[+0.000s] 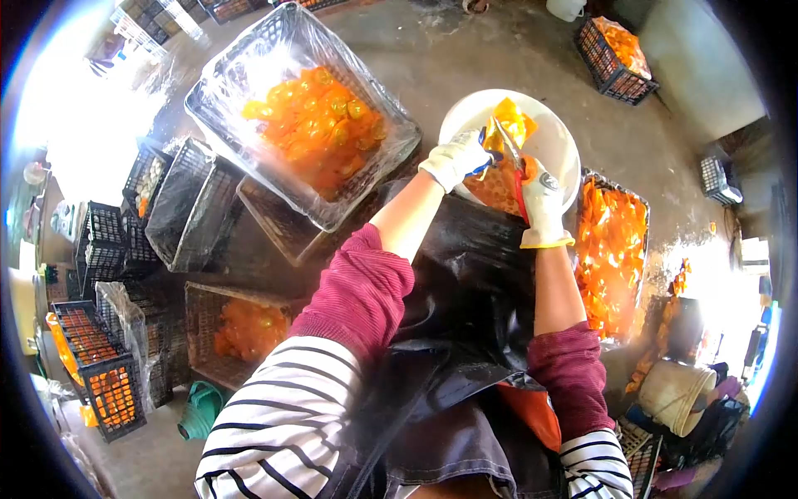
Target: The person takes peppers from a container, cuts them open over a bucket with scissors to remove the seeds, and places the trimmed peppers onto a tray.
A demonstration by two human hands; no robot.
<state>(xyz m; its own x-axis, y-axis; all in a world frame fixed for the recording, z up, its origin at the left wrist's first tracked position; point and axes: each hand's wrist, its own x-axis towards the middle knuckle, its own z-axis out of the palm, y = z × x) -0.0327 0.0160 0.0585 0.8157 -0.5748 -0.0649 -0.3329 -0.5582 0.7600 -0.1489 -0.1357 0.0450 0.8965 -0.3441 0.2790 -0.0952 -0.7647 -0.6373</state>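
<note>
My left hand (457, 159), in a white glove with blue on the fingers, is closed on a glossy orange-yellow piece (517, 121) that looks like pepper or fruit flesh. My right hand (544, 204), also gloved, grips red-handled scissors (521, 190). Their metal blades point up and left, against or just in front of the piece. Both hands are over a white bucket (570, 158), where orange, wet-looking contents (496, 190) show low inside. My left fingertips are partly hidden behind the glove.
On the left stands a plastic-lined crate (399, 137) of orange pieces. Another crate of orange strips (613, 249) is right of the bucket. Stacked black crates (187, 204) and a green container (201, 410) are at left. A black apron (465, 283) covers my lap.
</note>
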